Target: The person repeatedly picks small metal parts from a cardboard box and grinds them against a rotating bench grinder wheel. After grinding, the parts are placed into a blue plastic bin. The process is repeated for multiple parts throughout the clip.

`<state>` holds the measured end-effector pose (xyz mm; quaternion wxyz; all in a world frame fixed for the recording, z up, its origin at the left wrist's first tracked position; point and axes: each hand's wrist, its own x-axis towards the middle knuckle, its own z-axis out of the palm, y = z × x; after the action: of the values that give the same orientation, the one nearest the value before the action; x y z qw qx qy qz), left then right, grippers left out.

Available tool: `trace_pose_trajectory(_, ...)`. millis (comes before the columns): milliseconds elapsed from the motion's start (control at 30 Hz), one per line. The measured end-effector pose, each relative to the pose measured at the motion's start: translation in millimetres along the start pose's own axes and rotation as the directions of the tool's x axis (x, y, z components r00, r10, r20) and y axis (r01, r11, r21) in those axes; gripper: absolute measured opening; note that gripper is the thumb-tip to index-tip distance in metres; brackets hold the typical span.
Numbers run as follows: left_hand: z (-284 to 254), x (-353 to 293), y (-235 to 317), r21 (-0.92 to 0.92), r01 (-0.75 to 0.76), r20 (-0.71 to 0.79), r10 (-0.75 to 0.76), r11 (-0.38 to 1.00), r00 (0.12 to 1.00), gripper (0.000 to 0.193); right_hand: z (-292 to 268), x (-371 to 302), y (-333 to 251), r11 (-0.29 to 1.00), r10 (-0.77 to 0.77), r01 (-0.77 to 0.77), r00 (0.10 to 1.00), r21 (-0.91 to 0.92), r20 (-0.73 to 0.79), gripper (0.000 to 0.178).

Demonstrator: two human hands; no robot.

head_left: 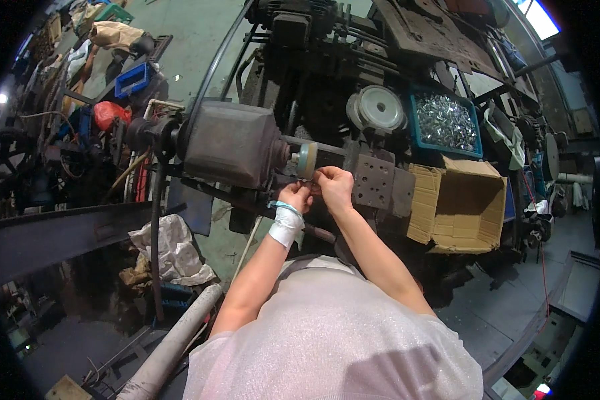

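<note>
A round wheel (307,160) with a pale green and tan rim sits on the spindle of a dark, boxy machine head (230,143). Just below the wheel, both my hands come together. My left hand (296,197), with a white wrap (286,225) and a light blue band at the wrist, has its fingers bent in a pinch. Close beside it on the right, my right hand (334,185) pinches too, its fingertips by the wheel's lower edge. Whatever lies between the fingers is too small and covered to make out. A drilled metal block (373,180) stands right of my right hand.
A blue-green crate (417,137) of small shiny metal parts stands at the right, with an open cardboard box (423,207) nearer to me. A pale disc (382,107) lies beyond the drilled block. A crumpled white sack (170,247) and a grey pipe (173,343) are at the left.
</note>
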<state>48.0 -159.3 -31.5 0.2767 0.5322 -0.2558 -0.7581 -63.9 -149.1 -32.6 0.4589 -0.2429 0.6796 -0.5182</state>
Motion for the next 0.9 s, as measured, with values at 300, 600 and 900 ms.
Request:
trace_pose_trajectory(300, -19, -23, 7, -0.154, 0.191, 0.256, -0.147, 0.969, 0.955, 0.025, -20, -29, -23, 0.997, -0.019, 0.012, 0.995, 0.07, 0.101, 0.013)
trace_pose_trajectory(600, -16, -16, 1, -0.131, 0.138, 0.312, -0.091, 0.982, 0.946, 0.018, -20, -36, -21, 0.989, 0.035, -0.047, 0.995, 0.139, 0.091, 0.014)
trace_pose_trajectory(900, -10, 1, -5, -0.007, 0.039, 0.106, -0.038, 0.999, 0.994, 0.012, -7, -10, -5, 0.999, 0.035, -0.036, 0.999, 0.02, 0.01, 0.012)
